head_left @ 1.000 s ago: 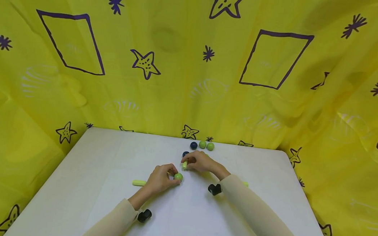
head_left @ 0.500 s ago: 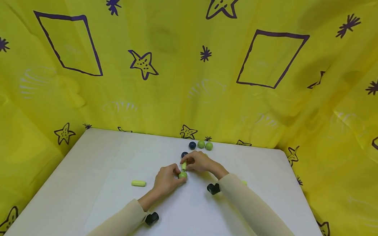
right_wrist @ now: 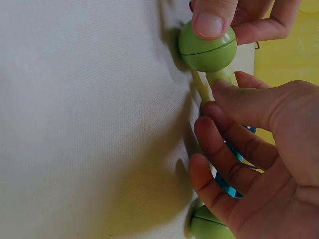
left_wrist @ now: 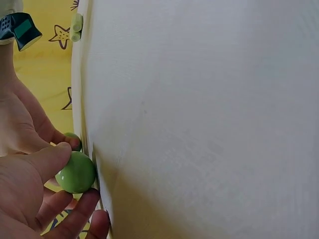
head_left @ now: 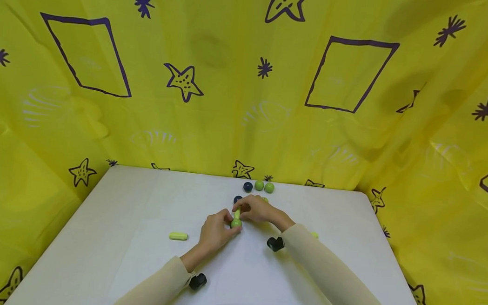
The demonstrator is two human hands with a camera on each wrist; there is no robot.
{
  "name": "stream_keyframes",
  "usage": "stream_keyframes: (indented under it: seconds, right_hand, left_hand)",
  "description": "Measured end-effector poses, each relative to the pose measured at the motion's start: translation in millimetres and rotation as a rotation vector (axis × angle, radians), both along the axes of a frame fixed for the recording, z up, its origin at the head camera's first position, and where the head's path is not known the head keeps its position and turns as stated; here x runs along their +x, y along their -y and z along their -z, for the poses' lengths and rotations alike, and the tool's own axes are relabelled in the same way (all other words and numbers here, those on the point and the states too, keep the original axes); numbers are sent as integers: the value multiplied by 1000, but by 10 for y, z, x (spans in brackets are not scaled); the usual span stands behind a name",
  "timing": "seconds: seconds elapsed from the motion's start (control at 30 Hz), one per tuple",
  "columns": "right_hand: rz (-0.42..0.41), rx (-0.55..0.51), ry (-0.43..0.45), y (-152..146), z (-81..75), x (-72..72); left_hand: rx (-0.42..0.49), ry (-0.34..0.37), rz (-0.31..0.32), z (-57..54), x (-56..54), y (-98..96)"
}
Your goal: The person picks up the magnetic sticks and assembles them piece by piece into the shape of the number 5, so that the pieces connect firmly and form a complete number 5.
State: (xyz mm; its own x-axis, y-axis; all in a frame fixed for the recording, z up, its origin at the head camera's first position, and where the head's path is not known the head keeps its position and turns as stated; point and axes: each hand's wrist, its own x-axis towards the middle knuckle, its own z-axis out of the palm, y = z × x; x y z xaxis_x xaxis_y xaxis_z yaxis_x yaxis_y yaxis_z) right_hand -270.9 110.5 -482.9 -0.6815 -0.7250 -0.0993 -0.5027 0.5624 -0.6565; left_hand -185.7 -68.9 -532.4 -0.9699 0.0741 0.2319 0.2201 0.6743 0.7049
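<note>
Between thumb and fingers my left hand pinches a glossy green ball, close over the white table. My right hand pinches a short pale-green rod. The rod's near end meets the ball, as the right wrist view also shows, where the rod sits against the seamed ball. My right fingers hide much of the rod. Just past its far end lies a dark blue ball, partly covered by the right hand; whether they touch I cannot tell.
At the back edge of the white table lie another dark blue ball and two green balls. A loose pale-green rod lies on the left. Behind the right sleeve a pale-green piece peeks out. A yellow curtain surrounds the table.
My left hand has carried the green ball right and slightly away from me, up to the rod's end. The right hand has stayed nearly in place, holding the rod.
</note>
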Motion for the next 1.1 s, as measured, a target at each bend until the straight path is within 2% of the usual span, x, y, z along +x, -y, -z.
stream_keyframes:
  seconds: [0.23, 0.47, 0.67, 1.1]
  right_hand:
    - [-9, 4, -25, -42, 15, 7]
    - [3, 17, -43, -184, -62, 51]
    - [-6, 13, -44, -395, -163, 91]
    - [62, 55, -29, -981, -307, 210]
  left_hand:
    - [19, 17, 17, 6, 8, 3]
    - [20, 39, 20, 11, 18, 11]
    - [12, 53, 22, 11, 30, 37]
    - [-3, 58, 19, -36, 19, 171]
